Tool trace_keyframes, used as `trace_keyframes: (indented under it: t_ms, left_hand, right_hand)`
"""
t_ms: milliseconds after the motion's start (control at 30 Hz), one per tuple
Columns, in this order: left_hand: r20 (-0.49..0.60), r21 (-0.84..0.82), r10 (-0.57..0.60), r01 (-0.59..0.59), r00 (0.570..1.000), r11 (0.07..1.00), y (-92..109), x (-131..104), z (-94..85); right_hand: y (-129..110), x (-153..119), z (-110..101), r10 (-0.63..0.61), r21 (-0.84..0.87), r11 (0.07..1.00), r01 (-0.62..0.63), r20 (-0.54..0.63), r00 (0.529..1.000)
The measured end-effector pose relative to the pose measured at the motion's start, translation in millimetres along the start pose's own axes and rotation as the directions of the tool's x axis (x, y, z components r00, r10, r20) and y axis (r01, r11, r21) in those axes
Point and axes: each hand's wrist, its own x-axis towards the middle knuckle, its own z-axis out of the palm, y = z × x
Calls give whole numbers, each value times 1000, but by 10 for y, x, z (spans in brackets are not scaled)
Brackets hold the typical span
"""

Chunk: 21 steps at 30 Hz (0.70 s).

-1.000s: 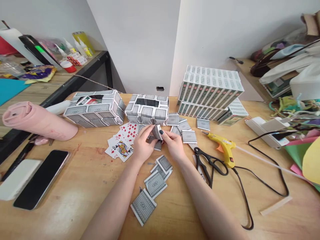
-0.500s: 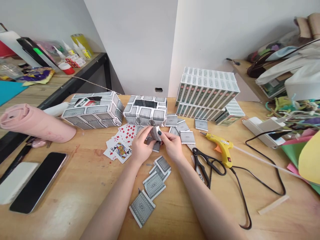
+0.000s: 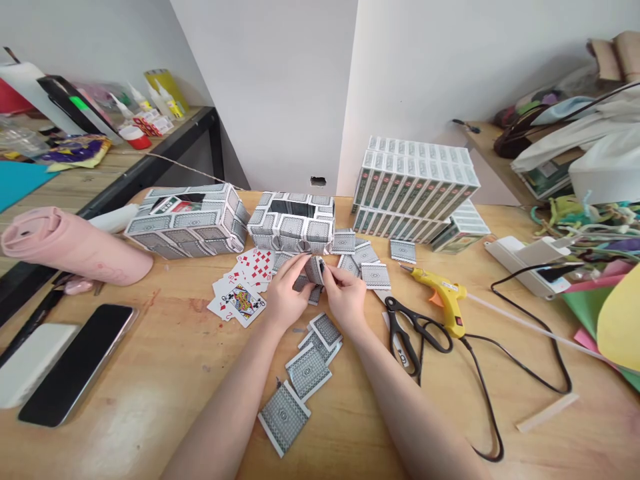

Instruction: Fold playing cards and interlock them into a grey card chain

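Note:
Between both hands, at the middle of the table, is a grey patterned playing card [image 3: 314, 271]. My left hand [image 3: 287, 293] pinches its left side, and my right hand [image 3: 345, 293] grips its right edge. Folded grey-backed cards [image 3: 309, 368] lie in a row nearer to me, and others [image 3: 375, 275] lie just right of my right hand. Face-up cards [image 3: 243, 300] are spread to the left of my left hand. Behind my hands stands a card-covered box [image 3: 291, 233] with a dark opening on top; a longer one [image 3: 186, 230] stands to its left.
Black scissors [image 3: 413, 333] and a yellow glue gun [image 3: 450, 300] with its cord lie at the right. Stacked card packs [image 3: 415, 187] stand behind. A phone [image 3: 77, 365] and a pink roll [image 3: 75, 247] lie at the left, a white power strip [image 3: 525, 263] far right.
The held card has turned slightly, so that its patterned back shows more upright between my fingers. Both hands have shifted only a little.

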Motion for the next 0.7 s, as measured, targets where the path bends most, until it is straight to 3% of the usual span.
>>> trace_keyframes:
  t_ms: [133, 267, 500, 700]
  left_hand:
    - [-39, 46, -1, 3, 999, 999, 0, 6, 7]
    - [-94, 92, 3, 5, 996, 996, -6, 16, 8]
    - [-151, 207, 76, -43, 986, 977, -31, 15, 31]
    - [-144, 231, 111, -75, 983, 970, -41, 18, 42]
  right_hand:
    - [-32, -20, -2, -6, 51, 999, 2, 74, 997]
    - [-23, -52, 23, -106, 78, 993, 94, 169, 980]
    - [49, -58, 37, -105, -7, 994, 111, 261, 960]
    - [63, -55, 27, -117, -130, 979, 154, 259, 959]
